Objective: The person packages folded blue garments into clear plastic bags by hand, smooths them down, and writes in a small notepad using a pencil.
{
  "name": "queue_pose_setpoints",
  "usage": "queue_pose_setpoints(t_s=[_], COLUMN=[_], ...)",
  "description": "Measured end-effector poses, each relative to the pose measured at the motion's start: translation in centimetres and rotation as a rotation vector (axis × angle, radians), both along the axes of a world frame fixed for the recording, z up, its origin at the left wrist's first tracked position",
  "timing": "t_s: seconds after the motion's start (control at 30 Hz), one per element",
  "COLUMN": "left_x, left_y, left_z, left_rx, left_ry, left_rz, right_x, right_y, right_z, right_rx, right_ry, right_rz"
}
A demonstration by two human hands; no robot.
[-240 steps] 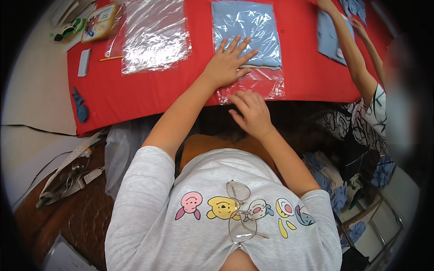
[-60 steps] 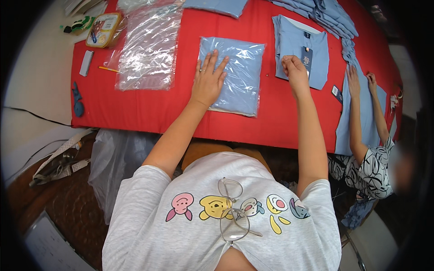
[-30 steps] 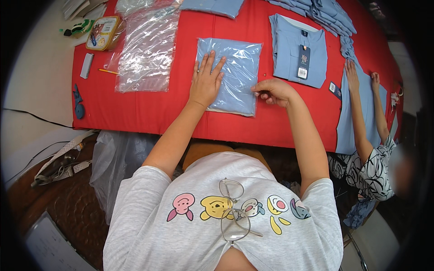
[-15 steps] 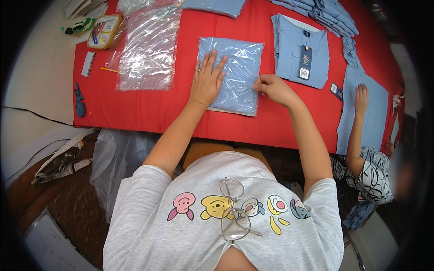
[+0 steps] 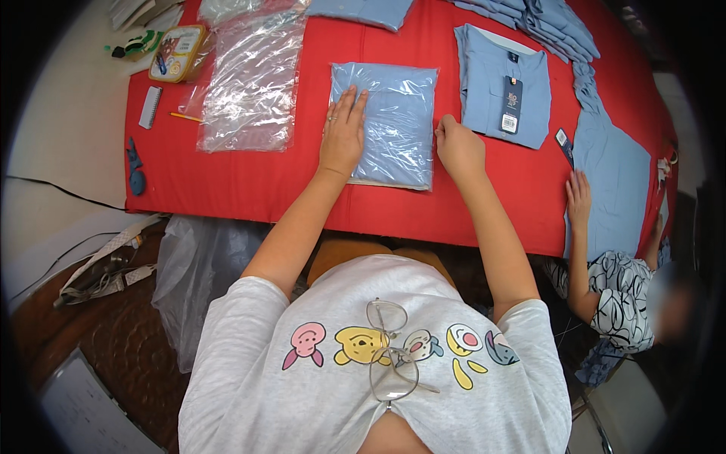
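A folded light-blue shirt in a clear plastic bag (image 5: 397,129) lies flat on the red-covered table in front of me. My left hand (image 5: 345,135) rests on the bag's left side, palm down with fingers stretched out. Just beyond the bag's right edge, my right hand (image 5: 460,151) is closed, thumb and fingers pressed together. Whatever they pinch, if anything, is hidden. To the right lies another folded blue shirt (image 5: 484,91), unbagged, with a dark hang tag (image 5: 510,106) on its front.
Clear plastic bags (image 5: 253,83) lie left of the bagged shirt. Beyond them are a plastic tub (image 5: 175,53), a small notepad (image 5: 150,107) and a pencil (image 5: 185,117). Blue garments (image 5: 556,26) are piled at the far right. A co-worker's hand (image 5: 578,198) touches a spread blue garment (image 5: 616,181).
My right hand has moved slightly right, off the bag's edge. My left fingers have drawn closer together. The co-worker's hand has moved nearer and left along the spread garment.
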State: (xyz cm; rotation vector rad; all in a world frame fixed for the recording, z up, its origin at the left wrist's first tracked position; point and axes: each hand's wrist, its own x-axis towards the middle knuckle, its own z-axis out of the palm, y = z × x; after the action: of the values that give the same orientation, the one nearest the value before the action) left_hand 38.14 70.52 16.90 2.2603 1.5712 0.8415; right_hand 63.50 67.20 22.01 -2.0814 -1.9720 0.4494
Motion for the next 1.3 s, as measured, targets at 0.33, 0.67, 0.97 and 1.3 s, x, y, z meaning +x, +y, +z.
queue_pose_setpoints(t_s=[0.33,0.67,0.97,1.3], left_x=[0.4,1.9,2.7,2.8], left_y=[-2.6,3.5,4.9,4.7], left_z=[2.7,2.5,1.4,1.3], left_rx=[0.034,-0.031,-0.038,-0.056], left_ry=[0.169,0.308,0.242,0.331], left_rz=[-0.089,-0.068,-0.11,-0.067], right_x=[-5.8,-5.6,-6.7,-6.3], right_y=[-4.8,-1.9,0.7,1.0], right_z=[-1.2,-3.0,-5.3,-5.5], right_rx=[0.324,0.142,0.313,0.257], right_ry=[0.202,0.112,0.172,0.142], right_rz=[0.36,0.285,0.214,0.258])
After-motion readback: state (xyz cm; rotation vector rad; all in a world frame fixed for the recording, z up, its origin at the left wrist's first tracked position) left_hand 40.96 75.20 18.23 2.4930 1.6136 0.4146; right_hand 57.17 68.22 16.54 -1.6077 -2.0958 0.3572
